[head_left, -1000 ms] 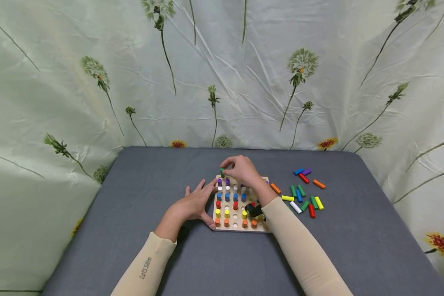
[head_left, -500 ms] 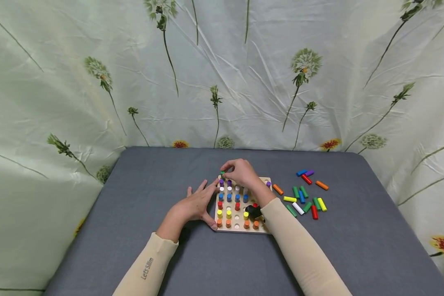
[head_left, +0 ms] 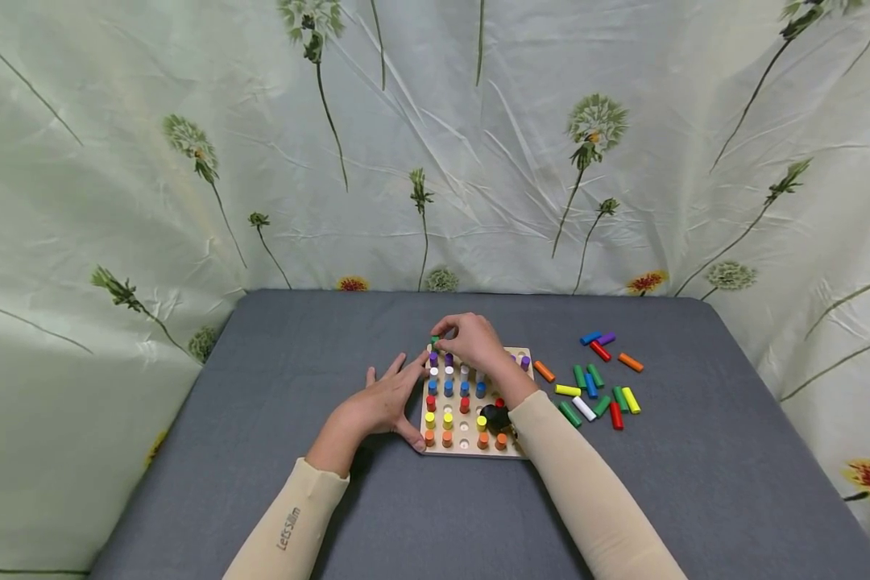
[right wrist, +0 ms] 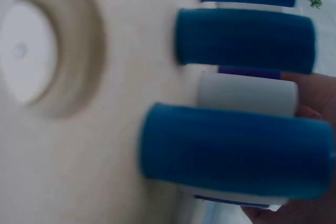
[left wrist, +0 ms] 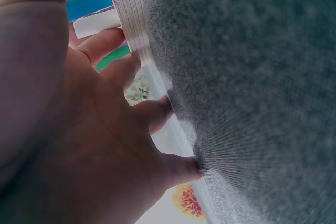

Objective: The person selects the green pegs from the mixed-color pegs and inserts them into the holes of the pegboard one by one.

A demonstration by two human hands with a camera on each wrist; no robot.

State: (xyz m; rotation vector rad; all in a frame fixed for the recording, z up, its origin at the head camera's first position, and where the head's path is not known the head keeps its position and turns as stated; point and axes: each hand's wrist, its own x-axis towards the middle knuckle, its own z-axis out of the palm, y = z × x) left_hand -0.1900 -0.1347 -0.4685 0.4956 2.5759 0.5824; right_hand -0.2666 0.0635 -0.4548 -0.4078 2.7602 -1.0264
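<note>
1. At the far-left corner of the pale wooden pegboard (head_left: 455, 431), your right hand (head_left: 471, 342) pinches a green cylindrical peg (head_left: 434, 342).
2. Since a second ago that peg has come down slightly, so it is probably seating in the pegboard; its base is hidden.
3. Your left hand (head_left: 387, 403), fingers spread apart, touches the pegboard's left edge.

The pegboard (head_left: 464, 452) is pale wood, its rows of pegs (head_left: 448, 389) orange, yellow, red, blue, white and purple. Under it the tabletop (head_left: 319, 346) is plain dark grey; behind it, whitish cloth (head_left: 507, 258) (green dandelion print (head_left: 598, 119), from where I stand).
</note>
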